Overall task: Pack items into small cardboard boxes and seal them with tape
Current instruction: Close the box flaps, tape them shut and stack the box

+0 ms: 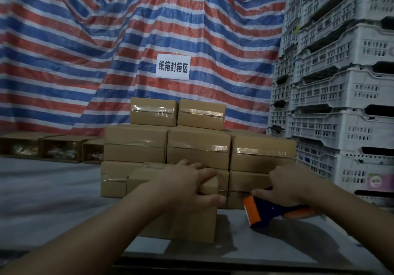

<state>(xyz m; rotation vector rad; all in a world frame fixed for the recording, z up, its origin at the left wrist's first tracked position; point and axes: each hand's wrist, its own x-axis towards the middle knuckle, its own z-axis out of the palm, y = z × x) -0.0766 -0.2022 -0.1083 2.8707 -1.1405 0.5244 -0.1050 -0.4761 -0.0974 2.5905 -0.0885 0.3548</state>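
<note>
Cardboard box point(177, 221) sat under my left hand point(187, 186), fingers curled over its top edge; just right of it, my right hand point(285, 186) gripped the orange-and-blue tape dispenser point(264, 210) on the desk point(266, 247).

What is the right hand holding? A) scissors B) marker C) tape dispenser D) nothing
C: the right hand grips the orange and blue tape dispenser beside the box that the left hand holds.
</note>
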